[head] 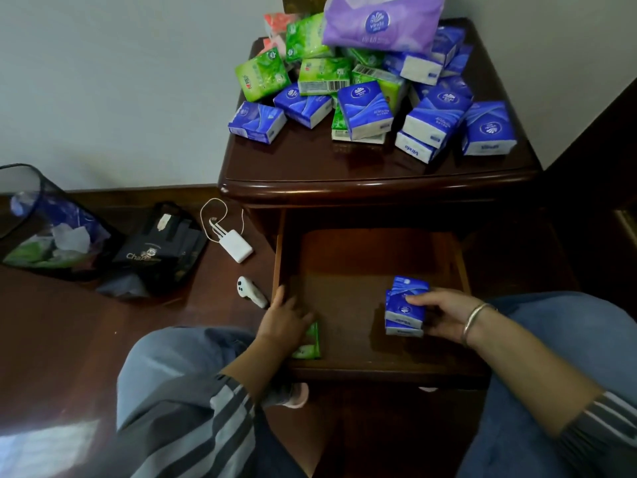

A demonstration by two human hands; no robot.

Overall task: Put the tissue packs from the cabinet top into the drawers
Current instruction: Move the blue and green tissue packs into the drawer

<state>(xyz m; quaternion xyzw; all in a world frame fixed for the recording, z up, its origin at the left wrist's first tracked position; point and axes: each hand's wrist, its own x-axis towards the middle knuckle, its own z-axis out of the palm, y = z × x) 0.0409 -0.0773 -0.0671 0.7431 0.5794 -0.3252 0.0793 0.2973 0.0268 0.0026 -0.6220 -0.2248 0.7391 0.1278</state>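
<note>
A dark wooden cabinet top [344,167] carries a heap of several blue tissue packs [365,108], green packs [262,77], red-patterned packs [277,25] and one large purple pack [379,22]. Below it the drawer [344,270] stands pulled out. My right hand [441,315] grips blue packs [406,305] standing in the drawer's right front part. My left hand [286,319] lies over a green pack [308,346] in the drawer's left front corner, hiding most of it; its grip cannot be made out.
On the wooden floor to the left stand a mesh waste bin [41,219] with wrappers, a dark bag [162,246], a white charger with cable [234,246] and a white controller [251,291]. My knees flank the drawer front.
</note>
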